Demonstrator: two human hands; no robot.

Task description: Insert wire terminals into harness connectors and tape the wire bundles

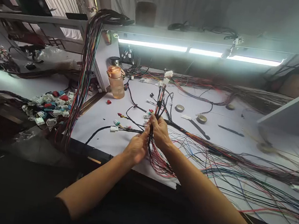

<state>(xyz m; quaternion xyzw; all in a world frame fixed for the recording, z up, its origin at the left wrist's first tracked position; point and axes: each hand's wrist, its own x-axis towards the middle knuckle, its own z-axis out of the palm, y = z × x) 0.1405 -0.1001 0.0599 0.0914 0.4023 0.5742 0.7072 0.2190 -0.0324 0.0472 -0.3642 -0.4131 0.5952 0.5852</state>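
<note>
Both hands meet on a wire harness (159, 104) held up over the front of the white table. My left hand (137, 147) is closed on its lower part, thumb pointing up along the wires. Just above and to the right, my right hand (160, 129) grips the same bundle. White connectors (166, 79) top the upright, black-taped branch. Other branches spread left on the table, one ending in a white connector (114, 128). Loose red and black wires (158, 164) hang below the hands. The fingers partly hide the wires where they are held.
A peach water bottle (116, 82) stands at the back left. Tape rolls (201, 119) lie right of the harness. Long loose wires (239, 181) cover the right side. Hanging wires (85, 71) and piled connectors (50, 107) are at the left. A shelf (202, 38) runs above.
</note>
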